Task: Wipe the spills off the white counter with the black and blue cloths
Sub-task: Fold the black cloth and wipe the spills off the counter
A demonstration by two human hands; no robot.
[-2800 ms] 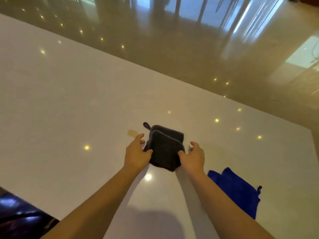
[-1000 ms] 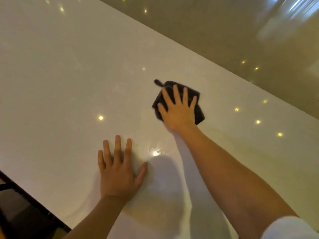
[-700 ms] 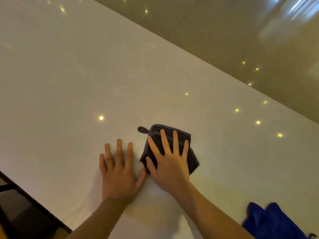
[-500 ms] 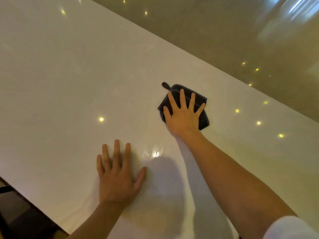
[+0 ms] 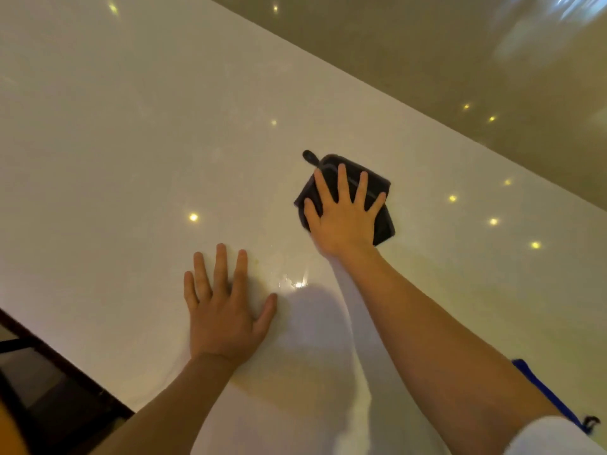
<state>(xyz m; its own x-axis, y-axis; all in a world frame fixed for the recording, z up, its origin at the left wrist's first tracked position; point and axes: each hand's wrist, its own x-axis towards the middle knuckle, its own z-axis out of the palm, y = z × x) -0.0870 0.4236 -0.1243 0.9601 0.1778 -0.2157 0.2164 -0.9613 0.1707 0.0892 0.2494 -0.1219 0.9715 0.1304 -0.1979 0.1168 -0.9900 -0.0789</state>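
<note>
The folded black cloth (image 5: 377, 192) lies on the white counter (image 5: 131, 142), its loop sticking out at the upper left. My right hand (image 5: 343, 215) presses flat on the cloth with fingers spread. My left hand (image 5: 223, 307) rests flat on the bare counter, nearer to me and to the left, holding nothing. Between the two hands a thin wet smear (image 5: 289, 277) glistens. Only an edge of the blue cloth (image 5: 551, 397) shows at the lower right, mostly hidden behind my right arm.
The counter's far edge runs diagonally from the top middle to the right, with glossy brown floor (image 5: 427, 60) beyond. Its near edge cuts across the lower left, above a dark area (image 5: 42, 389). Small ceiling-light reflections dot the surface.
My right hand has slid the black cloth away, back toward me next to the left hand, then away again. It is now slightly nearer than half a second ago. My left hand has stayed flat.
</note>
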